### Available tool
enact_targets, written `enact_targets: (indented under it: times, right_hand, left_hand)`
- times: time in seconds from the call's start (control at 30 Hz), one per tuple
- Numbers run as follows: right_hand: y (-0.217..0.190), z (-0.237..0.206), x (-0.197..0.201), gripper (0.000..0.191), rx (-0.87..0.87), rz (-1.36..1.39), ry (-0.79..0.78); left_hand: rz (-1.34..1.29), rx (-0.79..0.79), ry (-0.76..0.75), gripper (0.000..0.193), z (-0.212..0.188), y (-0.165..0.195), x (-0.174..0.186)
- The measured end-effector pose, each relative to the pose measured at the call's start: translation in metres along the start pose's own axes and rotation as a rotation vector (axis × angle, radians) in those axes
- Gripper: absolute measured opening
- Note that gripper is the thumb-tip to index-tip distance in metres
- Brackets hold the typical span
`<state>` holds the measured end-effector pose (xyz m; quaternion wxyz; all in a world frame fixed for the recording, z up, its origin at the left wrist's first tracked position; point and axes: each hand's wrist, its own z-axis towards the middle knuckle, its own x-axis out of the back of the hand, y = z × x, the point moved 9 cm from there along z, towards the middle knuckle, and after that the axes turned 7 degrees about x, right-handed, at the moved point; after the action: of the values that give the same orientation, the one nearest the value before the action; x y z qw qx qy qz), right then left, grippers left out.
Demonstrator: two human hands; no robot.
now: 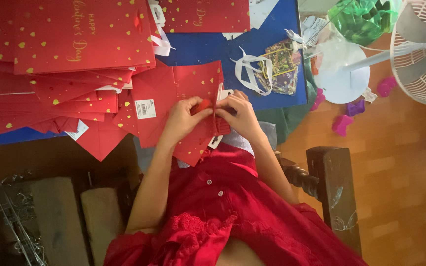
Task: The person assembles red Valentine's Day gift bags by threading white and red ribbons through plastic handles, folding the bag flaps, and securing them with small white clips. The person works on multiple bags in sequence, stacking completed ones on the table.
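Note:
A flat red paper gift bag (193,86) with gold hearts lies at the near edge of the blue table (198,49), partly over my lap. My left hand (181,118) and my right hand (242,116) meet at its near edge, fingers pinched on the bag. Between the fingertips sits a small red piece (205,104); I cannot tell what it is. A white tag with a barcode (145,109) is stuck on a red bag just left of my left hand.
A big pile of similar red bags (60,59) covers the table's left. White ribbon handles (250,71) and a colourful packet (282,66) lie right of centre. A white fan (420,54), a green plastic bag (361,17) and pink and purple bows (343,123) are on the wooden floor; a dark chair arm (329,182) is at my right.

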<state>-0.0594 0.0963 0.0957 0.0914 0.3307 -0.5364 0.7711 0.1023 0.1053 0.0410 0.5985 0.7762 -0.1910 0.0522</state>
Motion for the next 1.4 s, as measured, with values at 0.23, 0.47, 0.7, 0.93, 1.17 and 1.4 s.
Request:
enact_targets:
  times: [0.23,0.47,0.7,0.93,1.17,1.4]
  right_hand:
    - [0.005,-0.003,-0.001,0.010,0.004,0.038,0.024]
    - [0.007,-0.005,0.001,0.011,0.015,0.041,0.015]
    - [0.012,-0.010,0.003,0.006,0.063,0.009,0.028]
    - [0.030,-0.015,0.010,0.013,-0.027,0.006,0.029]
    - [0.034,-0.013,0.013,0.013,-0.079,0.069,-0.027]
    - [0.045,-0.017,0.012,0.013,-0.075,0.021,0.026]
  left_hand:
    - [-0.419,0.064,-0.029,0.025,0.001,-0.006,-0.002]
    - [-0.175,-0.001,-0.051,0.020,-0.001,-0.001,-0.009]
    - [-0.671,0.021,0.121,0.017,0.004,-0.017,-0.003]
    - [-0.800,0.052,0.089,0.019,0.011,-0.032,-0.012]
    - [-0.806,0.047,0.128,0.020,0.010,-0.034,-0.012]
    - [-0.490,-0.009,0.338,0.014,-0.033,0.004,0.062]
